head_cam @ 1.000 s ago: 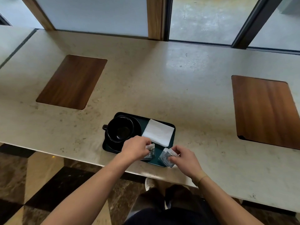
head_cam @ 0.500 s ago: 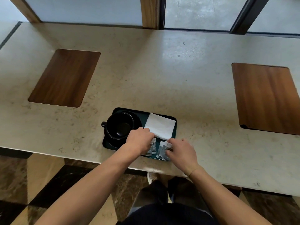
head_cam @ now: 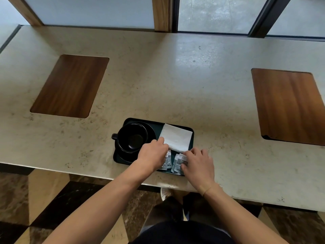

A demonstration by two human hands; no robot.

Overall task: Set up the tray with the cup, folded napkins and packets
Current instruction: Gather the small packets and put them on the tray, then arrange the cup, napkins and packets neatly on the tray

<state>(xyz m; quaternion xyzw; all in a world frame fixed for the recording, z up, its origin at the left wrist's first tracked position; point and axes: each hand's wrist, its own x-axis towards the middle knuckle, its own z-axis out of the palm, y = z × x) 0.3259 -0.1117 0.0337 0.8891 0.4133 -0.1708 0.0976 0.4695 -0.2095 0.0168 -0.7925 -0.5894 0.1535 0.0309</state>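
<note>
A dark wooden inlay (head_cam: 70,86) is set into the beige stone surface (head_cam: 175,81) on the far left. Near the middle of the near edge sits a dark green rectangular tray (head_cam: 175,125). On the tray's left half a black cup (head_cam: 131,138) stands upright on a black saucer (head_cam: 151,131), its handle pointing left past the tray's rim. The left hand (head_cam: 153,155) lies over the tray just right of the cup, fingers bent down and resting on a grey packet (head_cam: 167,160) at the tray's near edge, its index fingertip touching the near left corner of the napkin; whether it pinches the packet cannot be told. A white folded napkin (head_cam: 175,137) lies flat in the tray's far right part. Just right of the first packet, a second grey packet (head_cam: 178,162) lies in the near right corner of the tray, the two nearly touching. The right hand (head_cam: 198,164) covers this packet's right side, fingers curled on it and the thumb against its near edge. On the far right another wooden inlay (head_cam: 288,106) is set into the surface. Beyond the surface stand window panes (head_cam: 216,13) with wooden and dark frames.
</note>
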